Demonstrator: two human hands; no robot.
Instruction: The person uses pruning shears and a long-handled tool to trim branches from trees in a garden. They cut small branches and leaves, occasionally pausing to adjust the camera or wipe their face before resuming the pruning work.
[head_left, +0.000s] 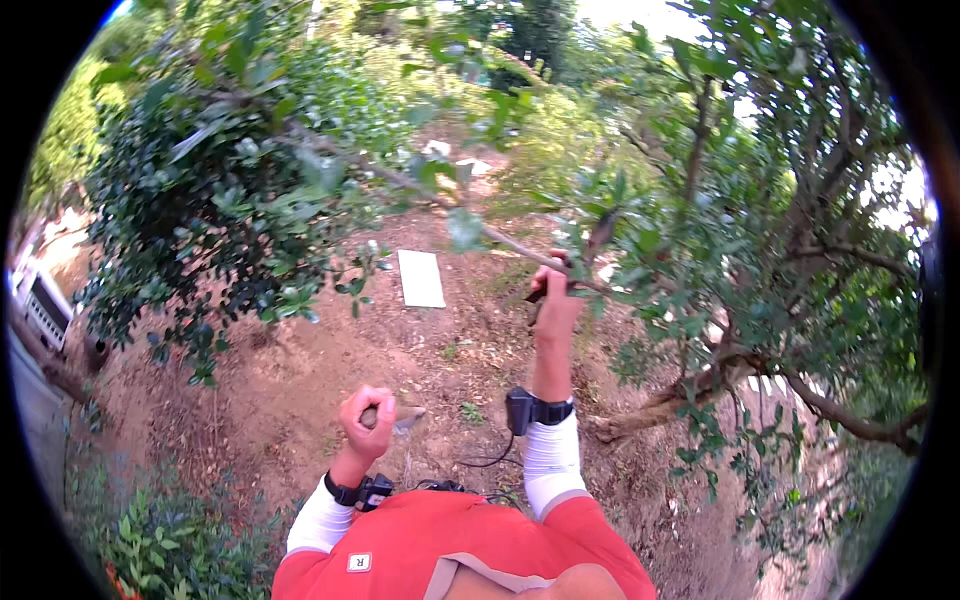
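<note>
My left hand (367, 424) is closed around the dark wooden handle (368, 417) of a tool, held low on the left in front of my red shirt. A blade-like part of grey metal (409, 421) shows just right of that fist; I cannot tell the tool's exact kind. My right hand (554, 289) is raised further out and grips a thin tree branch (514, 244), which slants from upper left to lower right. Something dark and small shows beneath the right fingers, too unclear to name. Green leaves hang close about the branch.
Leafy shrubs (225, 195) stand at the left, and a tree with a thick low limb (660, 416) at the right. A white rectangular slab (421, 278) lies on the reddish soil ahead. Black cables (487, 461) hang near my waist. Low green plants (161, 540) grow at lower left.
</note>
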